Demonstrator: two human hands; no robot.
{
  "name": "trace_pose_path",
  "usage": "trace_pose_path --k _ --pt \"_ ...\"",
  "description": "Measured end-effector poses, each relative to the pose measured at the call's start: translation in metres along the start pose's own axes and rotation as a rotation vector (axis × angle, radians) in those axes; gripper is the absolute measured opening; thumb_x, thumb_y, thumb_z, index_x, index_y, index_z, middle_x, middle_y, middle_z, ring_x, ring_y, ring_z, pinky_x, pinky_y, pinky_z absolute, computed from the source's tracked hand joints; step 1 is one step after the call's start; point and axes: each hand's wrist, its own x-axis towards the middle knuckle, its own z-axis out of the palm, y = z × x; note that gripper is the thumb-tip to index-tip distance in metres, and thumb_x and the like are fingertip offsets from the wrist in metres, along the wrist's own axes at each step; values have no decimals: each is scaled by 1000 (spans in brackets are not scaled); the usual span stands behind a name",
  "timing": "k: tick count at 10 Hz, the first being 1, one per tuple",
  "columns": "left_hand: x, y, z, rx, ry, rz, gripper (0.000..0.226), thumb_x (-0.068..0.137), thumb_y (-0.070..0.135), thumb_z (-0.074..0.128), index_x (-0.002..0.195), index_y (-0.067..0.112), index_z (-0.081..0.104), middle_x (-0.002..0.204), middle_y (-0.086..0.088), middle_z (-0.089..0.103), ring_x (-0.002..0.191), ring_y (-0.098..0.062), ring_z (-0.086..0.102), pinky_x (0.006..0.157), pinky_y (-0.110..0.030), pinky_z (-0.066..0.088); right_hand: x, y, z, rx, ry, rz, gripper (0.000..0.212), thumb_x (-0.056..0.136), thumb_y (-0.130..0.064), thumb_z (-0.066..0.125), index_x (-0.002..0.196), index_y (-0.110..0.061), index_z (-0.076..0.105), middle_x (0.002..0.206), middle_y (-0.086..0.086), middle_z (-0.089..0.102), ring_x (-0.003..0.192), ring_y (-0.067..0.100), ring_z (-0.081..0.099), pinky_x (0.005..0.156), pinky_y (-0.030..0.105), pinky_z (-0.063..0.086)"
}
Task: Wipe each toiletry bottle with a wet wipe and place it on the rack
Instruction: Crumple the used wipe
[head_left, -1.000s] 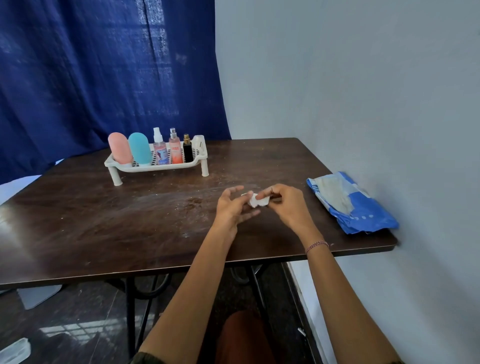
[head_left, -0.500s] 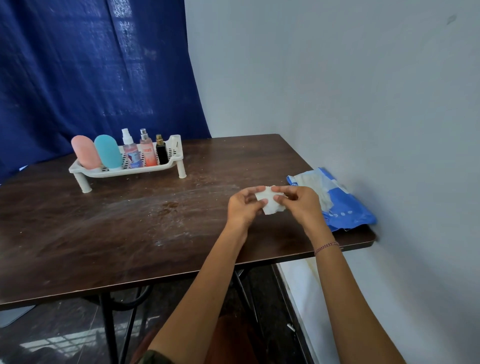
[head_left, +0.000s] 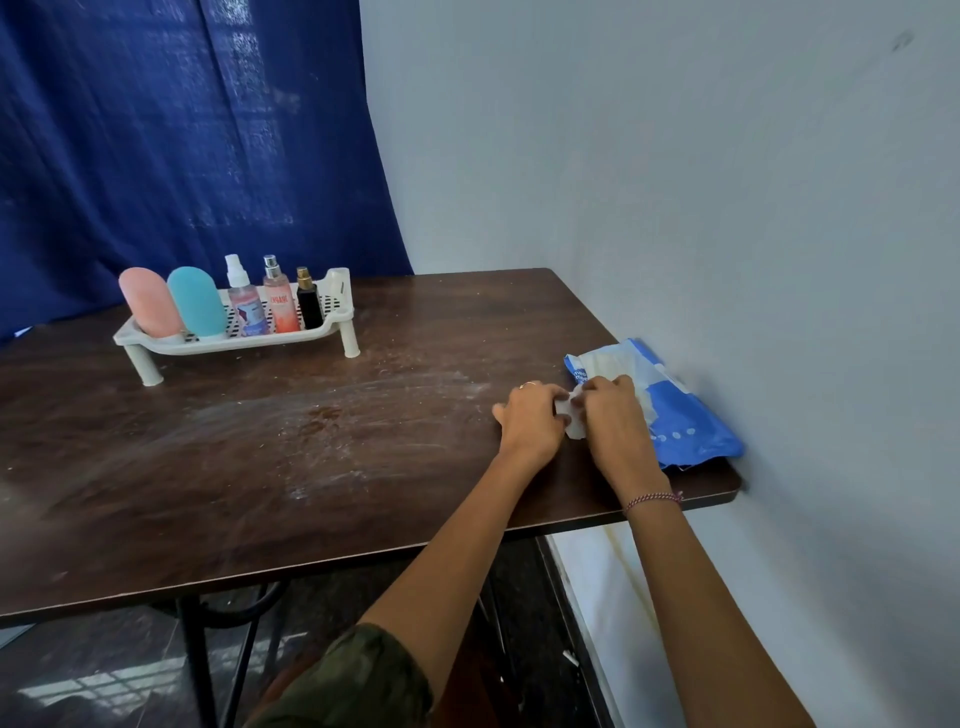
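Observation:
A white rack (head_left: 332, 317) stands at the table's far left with several bottles on it: a pink bottle (head_left: 148, 301), a teal bottle (head_left: 197, 301), a clear spray bottle (head_left: 244, 301), a peach spray bottle (head_left: 279, 301) and a small black bottle (head_left: 309, 304). Near the right edge, my left hand (head_left: 530, 418) and my right hand (head_left: 613, 415) both pinch a small white wet wipe (head_left: 571, 415) low over the table, just beside the blue wipe pack (head_left: 680, 415).
The dark wooden table (head_left: 291, 441) is streaked with whitish smears in the middle. A grey wall runs close along the right side, and a blue curtain hangs behind the rack. The table's front edge is near my forearms.
Both hands have carried the wipe to the right and lower, up against the blue pack. The camera view has shifted, and the rack and bottles stay put.

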Motion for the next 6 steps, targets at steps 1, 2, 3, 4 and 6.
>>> trace_pose_path --k 1,2,3,4,6 --pt "-5 -3 -3 175 38 44 33 96 20 45 126 29 57 145 -2 39 133 -25 27 106 -52 16 -12 -4 7 -117 115 10 34 95 -19 49 129 -21 50 149 4 27 134 27 22 105 47 27" --pt "-8 -6 -3 345 -33 74 36 99 25 38 130 32 54 157 1 19 143 -28 10 107 -67 -4 -17 -4 13 -128 63 1 38 96 -23 45 134 -27 44 157 1 6 143 30 2 110 59 8" --pt "-10 -8 -4 520 -127 106 42 101 32 31 142 37 37 160 1 -1 146 -29 -9 95 -74 -20 -17 -5 12 -201 4 -2 43 97 -26 41 139 -30 38 158 1 -6 142 35 -13 104 68 -5" --pt "-11 -8 -7 520 -120 101 44 102 34 28 146 37 27 160 0 -7 146 -27 -14 93 -73 -22 -16 -5 9 -239 -33 0 45 97 -28 42 141 -30 35 158 3 -6 142 36 -13 103 70 -5" --pt "-25 -14 -28 405 54 60 57 102 39 26 151 29 -1 159 -4 -14 145 -24 -18 104 -61 -20 -15 -22 -2 -117 218 103 49 97 -32 42 144 -20 31 156 10 15 144 31 3 105 69 -3"
